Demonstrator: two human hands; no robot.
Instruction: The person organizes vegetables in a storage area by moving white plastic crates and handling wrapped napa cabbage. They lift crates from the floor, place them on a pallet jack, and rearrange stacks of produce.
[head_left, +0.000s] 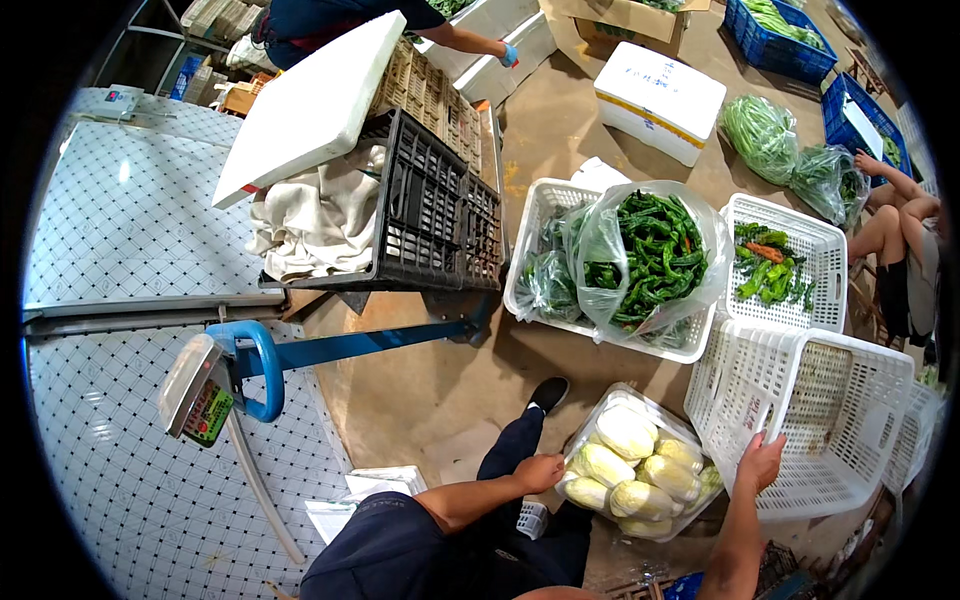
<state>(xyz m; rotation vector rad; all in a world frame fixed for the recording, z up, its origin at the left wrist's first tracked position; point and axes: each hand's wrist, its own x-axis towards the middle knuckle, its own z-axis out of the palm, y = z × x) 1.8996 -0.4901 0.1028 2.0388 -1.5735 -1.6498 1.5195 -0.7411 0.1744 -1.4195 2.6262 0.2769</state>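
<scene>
My left hand is closed at the left rim of a white plastic crate, which holds several pale napa cabbages. With my right hand I grip the rim of a tilted white perforated plastic basket, just right of the cabbages. Beyond them stands another white crate bearing a clear plastic bag of dark green peppers. To its right, a white basket contains loose green peppers and a reddish one.
On the left, a blue-handled pallet jack carries black crates, cloth and a foam lid. A white foam box and bagged greens lie ahead. A co-worker's gloved hand is at the top; another person's legs are at right.
</scene>
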